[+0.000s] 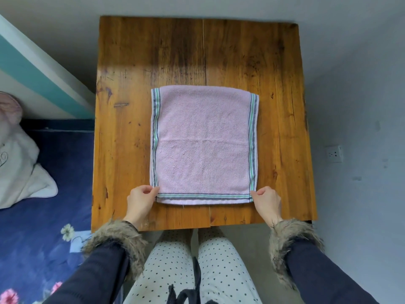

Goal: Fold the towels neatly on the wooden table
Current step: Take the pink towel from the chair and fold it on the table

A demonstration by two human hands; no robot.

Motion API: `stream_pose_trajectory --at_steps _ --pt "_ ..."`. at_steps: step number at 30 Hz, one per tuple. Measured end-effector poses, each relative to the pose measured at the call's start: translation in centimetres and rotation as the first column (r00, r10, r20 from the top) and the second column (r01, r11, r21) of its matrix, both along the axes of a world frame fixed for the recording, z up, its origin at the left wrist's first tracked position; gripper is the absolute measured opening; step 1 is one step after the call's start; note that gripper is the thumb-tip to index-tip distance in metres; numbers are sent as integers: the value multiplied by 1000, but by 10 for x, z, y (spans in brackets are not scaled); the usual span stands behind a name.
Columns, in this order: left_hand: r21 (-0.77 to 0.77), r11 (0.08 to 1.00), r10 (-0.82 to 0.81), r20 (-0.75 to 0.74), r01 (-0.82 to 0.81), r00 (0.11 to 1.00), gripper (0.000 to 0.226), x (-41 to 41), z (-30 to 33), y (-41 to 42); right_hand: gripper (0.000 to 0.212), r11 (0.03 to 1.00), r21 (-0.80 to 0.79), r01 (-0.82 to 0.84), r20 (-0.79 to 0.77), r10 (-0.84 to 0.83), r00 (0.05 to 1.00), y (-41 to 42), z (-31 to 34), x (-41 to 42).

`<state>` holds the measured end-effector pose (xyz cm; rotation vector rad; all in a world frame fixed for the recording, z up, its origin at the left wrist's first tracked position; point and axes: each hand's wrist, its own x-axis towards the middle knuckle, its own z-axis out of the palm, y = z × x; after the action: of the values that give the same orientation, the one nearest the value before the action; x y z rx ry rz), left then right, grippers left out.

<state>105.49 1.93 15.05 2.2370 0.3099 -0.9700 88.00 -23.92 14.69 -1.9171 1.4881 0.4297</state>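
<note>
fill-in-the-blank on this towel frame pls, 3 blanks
1. The towel lies flat on the ____ table.
2. The left hand and right hand each pinch a ____ corner of the towel.
3. The towel's main colour is ____.

Missing words: wooden; near; pink

Fuzzy matt pink terry-cloth towel [203, 145], glossy varnished knotty wooden table [252, 62], shaggy fur cuffs [118, 240]

You are in a bedroom at home: at nine o'clock lies a bed with a navy floral sheet [32, 227] and a white pillow [19, 167]; a wooden table [219, 62] stands on the grey floor, a wall socket [334, 153] at three o'clock.
</note>
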Motion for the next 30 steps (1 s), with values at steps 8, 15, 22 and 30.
stream_pose_trajectory --at_steps 8,15,22,30 --pt "-207 963 118 -259 -175 959 19 13 17 10 29 989 70 127 10 -128 992 -15 17 4" --pt "-82 996 2 -290 -27 957 24 11 0 25 32 959 176 221 -24 -220 975 -2 8 -16" --pt "9 1000 -10 -247 13 969 13 0 -8 20 29 952 198 233 -26 -232 972 0 2 -18" --pt "44 876 444 -466 -481 765 30 -10 -14 12 15 734 463 497 -17 -553 833 -3 -4 -13"
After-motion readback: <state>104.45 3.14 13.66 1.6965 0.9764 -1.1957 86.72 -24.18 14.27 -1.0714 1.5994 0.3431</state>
